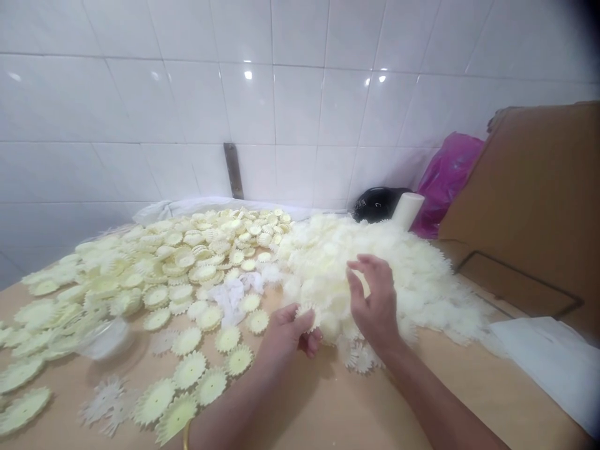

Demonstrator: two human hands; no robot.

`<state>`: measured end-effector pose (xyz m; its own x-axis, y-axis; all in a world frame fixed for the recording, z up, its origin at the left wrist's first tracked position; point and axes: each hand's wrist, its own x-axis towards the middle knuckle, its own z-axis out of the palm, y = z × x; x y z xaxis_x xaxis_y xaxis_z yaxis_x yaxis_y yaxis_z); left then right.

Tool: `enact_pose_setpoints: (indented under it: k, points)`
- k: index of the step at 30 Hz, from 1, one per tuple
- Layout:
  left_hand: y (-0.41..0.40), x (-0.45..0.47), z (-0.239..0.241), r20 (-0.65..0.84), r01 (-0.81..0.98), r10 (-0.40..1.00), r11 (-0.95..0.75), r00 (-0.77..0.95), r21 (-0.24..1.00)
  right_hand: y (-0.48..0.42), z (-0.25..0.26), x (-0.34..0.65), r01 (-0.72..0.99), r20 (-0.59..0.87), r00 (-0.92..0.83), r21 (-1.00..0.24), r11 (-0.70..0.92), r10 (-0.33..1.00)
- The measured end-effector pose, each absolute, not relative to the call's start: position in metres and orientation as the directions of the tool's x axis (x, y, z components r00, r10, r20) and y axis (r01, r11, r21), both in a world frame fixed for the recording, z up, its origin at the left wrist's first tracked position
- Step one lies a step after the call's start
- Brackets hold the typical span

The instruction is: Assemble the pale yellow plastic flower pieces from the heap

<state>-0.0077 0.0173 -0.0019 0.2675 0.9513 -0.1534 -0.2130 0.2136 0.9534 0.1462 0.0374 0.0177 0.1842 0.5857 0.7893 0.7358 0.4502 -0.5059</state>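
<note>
Between the thumb and fingers of my left hand (pixel 293 328) is a small pale scalloped disc (pixel 308 314), pinched above the table. My right hand (pixel 375 300) hovers just to its right with thumb and fingers apart and nothing visible in them. Behind and below that hand spreads a large heap of white frilly pieces (pixel 398 262). To the left lies a big pile of pale yellow toothed discs (pixel 187 250). Several single yellow discs (pixel 190 369) rest flat in front of the pile, left of my left forearm.
A clear shallow bowl (pixel 105 339) stands among the discs at left. A white cylinder (pixel 407 210), a black bundle (pixel 380 203) and a pink plastic bag (pixel 445 181) are behind the heap. A cardboard box (pixel 529 206) borders the right, with a white sheet (pixel 553 362) below it.
</note>
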Motion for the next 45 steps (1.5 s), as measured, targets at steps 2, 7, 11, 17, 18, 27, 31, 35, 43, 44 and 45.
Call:
enact_pose_setpoints:
  k: [2,7,11,17,18,27,31,35,43,44,45]
  points:
    - [0.016,-0.009,0.000,-0.156,-0.217,0.957,0.211,0.246,0.953,0.030,0.023,0.141,0.608,0.737,0.108,-0.580,0.543,0.667]
    - [0.017,-0.011,-0.001,-0.195,-0.204,0.969,0.224,0.151,0.953,0.014,0.031,0.126,0.382,0.447,-0.228,-0.776,0.502,0.865]
    - [0.019,-0.011,-0.002,-0.206,-0.197,0.958,0.245,0.197,0.949,0.012,0.030,0.122,0.325,0.330,-0.350,-0.835,0.444,0.877]
    - [0.019,-0.012,0.002,-0.170,-0.190,0.940,0.233,0.297,0.954,0.017,0.023,0.124,0.279,0.367,-0.230,-0.863,0.422,0.901]
    - [0.019,-0.012,0.003,-0.143,-0.184,0.934,0.212,0.328,0.960,0.018,0.023,0.124,0.279,0.371,-0.211,-0.864,0.420,0.904]
    - [0.011,-0.005,0.005,-0.126,-0.061,0.921,0.159,0.368,0.985,0.029,0.023,0.133,0.478,0.491,0.272,-0.815,0.327,0.827]
    - [0.013,-0.005,0.004,-0.219,-0.035,0.925,0.241,0.310,0.970,0.040,0.018,0.146,0.614,0.574,0.351,-0.738,0.281,0.739]
    - [0.018,-0.009,-0.001,-0.196,-0.086,0.946,0.224,0.259,0.971,0.038,0.014,0.143,0.688,0.671,0.271,-0.636,0.348,0.690]
    - [0.013,-0.006,0.005,-0.175,-0.201,0.974,0.202,0.145,0.958,0.018,0.027,0.127,0.439,0.514,-0.014,-0.767,0.467,0.858]
    - [0.013,-0.007,0.005,-0.167,-0.196,0.975,0.194,0.147,0.961,0.016,0.028,0.124,0.403,0.467,-0.092,-0.790,0.462,0.880]
    - [0.013,-0.008,0.005,-0.157,-0.191,0.976,0.185,0.151,0.964,0.014,0.029,0.121,0.377,0.424,-0.159,-0.808,0.452,0.891]
